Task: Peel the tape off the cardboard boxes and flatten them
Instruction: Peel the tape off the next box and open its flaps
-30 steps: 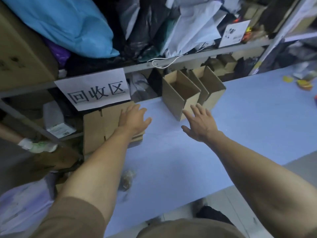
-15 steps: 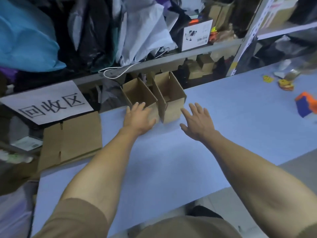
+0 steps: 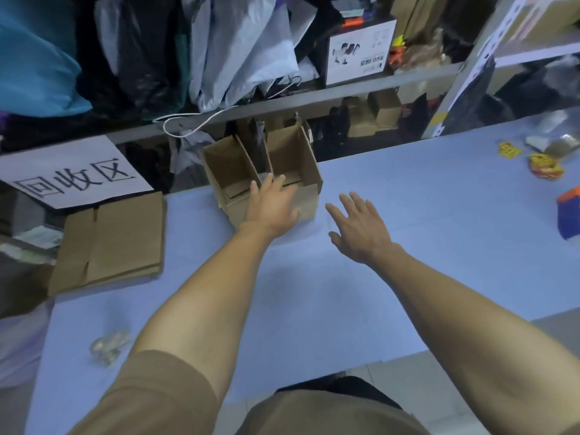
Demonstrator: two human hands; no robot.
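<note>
Two open brown cardboard boxes stand side by side at the back of the blue table: the left box (image 3: 224, 171) and the right box (image 3: 298, 161). My left hand (image 3: 271, 205) lies with straight fingers over their near rims, where the two boxes meet. Just right of the boxes, my right hand (image 3: 361, 227) hovers above the table with fingers spread, holding nothing. A pile of flattened cardboard (image 3: 110, 240) lies at the table's left edge.
A paper sign (image 3: 69, 171) hangs from the shelf rail above the flattened pile. Crumpled clear tape (image 3: 108, 342) lies near the front left. Small packets (image 3: 544, 164) and a blue and orange box (image 3: 569, 215) sit at far right. Shelves full of bags stand behind.
My left hand has left the flattened pile and moved right onto the two open boxes. My right hand stays open right of the boxes. The view has swung to the right.
</note>
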